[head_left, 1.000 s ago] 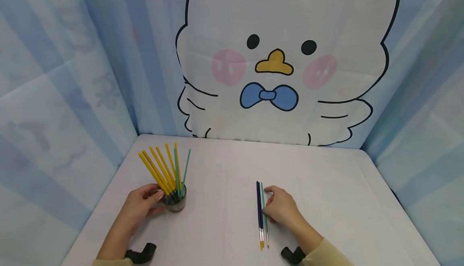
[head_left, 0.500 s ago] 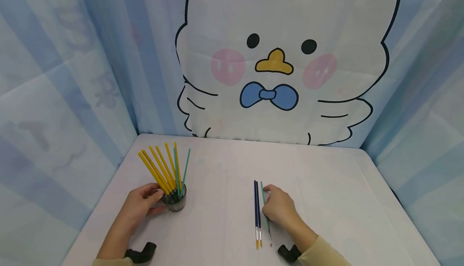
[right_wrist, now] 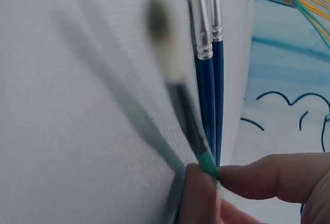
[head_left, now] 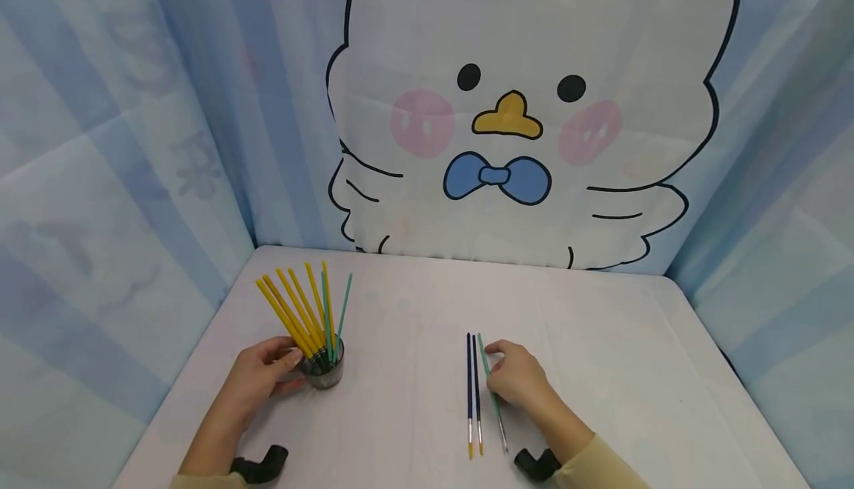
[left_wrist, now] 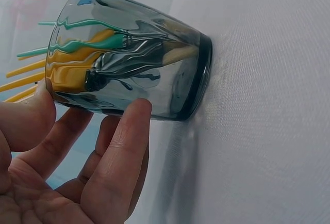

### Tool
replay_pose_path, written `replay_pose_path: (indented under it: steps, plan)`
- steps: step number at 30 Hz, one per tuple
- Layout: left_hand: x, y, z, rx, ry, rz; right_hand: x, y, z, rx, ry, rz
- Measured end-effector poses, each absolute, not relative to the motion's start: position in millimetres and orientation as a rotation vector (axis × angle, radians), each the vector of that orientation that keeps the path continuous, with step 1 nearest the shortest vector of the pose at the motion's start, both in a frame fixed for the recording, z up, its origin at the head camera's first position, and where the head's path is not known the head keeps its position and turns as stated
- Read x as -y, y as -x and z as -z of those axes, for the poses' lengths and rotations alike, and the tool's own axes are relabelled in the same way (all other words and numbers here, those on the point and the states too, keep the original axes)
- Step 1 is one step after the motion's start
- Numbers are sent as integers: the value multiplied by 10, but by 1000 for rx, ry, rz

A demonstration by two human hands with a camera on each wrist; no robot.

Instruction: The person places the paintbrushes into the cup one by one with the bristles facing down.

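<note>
My left hand (head_left: 263, 370) holds a smoky clear glass (left_wrist: 180, 87) at the left of the table, thumb at the rim and fingertips along its side. Several yellow-handled paintbrushes (head_left: 283, 316) and two green-handled ones (head_left: 343, 305) lean in it, bristles down. On the right, my right hand (head_left: 522, 379) pinches a green paintbrush (right_wrist: 205, 161) between thumb and finger. Its bristle end shows clear of the cloth with a shadow beside it. Just left of that, two dark blue paintbrushes (head_left: 469, 378) lie side by side, bristles toward me.
A white cloth (head_left: 400, 415) covers the table. Black curved pieces (head_left: 262, 465) sit at both wrists. Behind the table's far edge hangs a backdrop with a cartoon bird (head_left: 520, 37); pale blue curtains (head_left: 87, 200) close off both sides.
The two blue paintbrushes have shifted slightly left, away from the green one. The green paintbrush has tilted, its bristle end swinging right in my right hand. My left hand stays on the glass.
</note>
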State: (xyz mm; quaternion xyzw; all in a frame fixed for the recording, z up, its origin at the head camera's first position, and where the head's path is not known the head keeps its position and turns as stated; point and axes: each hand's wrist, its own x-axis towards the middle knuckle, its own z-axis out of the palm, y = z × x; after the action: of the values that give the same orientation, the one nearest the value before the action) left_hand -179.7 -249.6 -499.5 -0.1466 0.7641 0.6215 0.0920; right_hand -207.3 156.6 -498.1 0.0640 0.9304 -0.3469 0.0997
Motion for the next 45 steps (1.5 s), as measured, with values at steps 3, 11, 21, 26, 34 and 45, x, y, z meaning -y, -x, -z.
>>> replay_pose_path:
  steps: [3, 11, 21, 26, 34, 45]
  plan:
    - [2486, 1798, 4980, -2278, 440, -1831, -1603, 2063, 4977, -2664, -222, 1210]
    - [2478, 1792, 4960, -2289, 444, -1822, -1572, 2078, 4955, -2518, -191, 1496]
    - [2491, 1761, 4979, -2283, 462, -1817, -1172, 2114, 4911, -2275, -149, 1848]
    - [2490, 1777, 4979, -2280, 461, -1828, -920, 2139, 4864, -2190, -98, 2025]
    - [2469, 1776, 4977, -2267, 439, -1859, -575, 2243, 4841, -2105, 3, 2271]
    - [2465, 1779, 4981, -2264, 450, -1859, -31, 2208, 4675, -1944, 65, 2521]
